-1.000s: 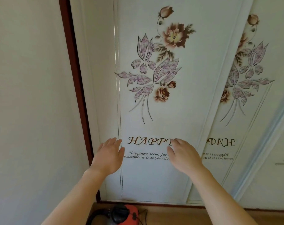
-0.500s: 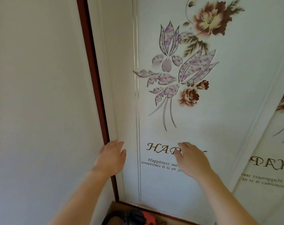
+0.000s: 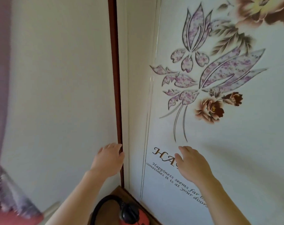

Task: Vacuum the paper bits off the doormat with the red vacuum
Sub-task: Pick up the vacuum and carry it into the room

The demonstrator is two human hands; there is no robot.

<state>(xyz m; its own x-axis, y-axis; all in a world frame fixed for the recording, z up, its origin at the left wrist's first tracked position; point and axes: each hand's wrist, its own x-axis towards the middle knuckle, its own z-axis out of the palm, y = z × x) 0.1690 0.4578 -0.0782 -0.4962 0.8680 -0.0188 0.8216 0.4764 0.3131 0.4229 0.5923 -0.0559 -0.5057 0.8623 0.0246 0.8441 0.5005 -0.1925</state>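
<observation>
— Where are your hands?
— Both are raised in front of me, fingers straight and relaxed, holding nothing. My left hand (image 3: 108,159) is over the brown frame (image 3: 116,78), my right hand (image 3: 193,166) over the lettering on the flowered door (image 3: 235,143).
— And the red vacuum (image 3: 138,216)?
— On the floor, low between my forearms, its black hose (image 3: 97,207) curving beside it

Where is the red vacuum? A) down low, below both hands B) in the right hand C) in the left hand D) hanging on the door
A: the red vacuum sits low at the frame's bottom edge, while the left hand and right hand are raised, holding nothing.
</observation>
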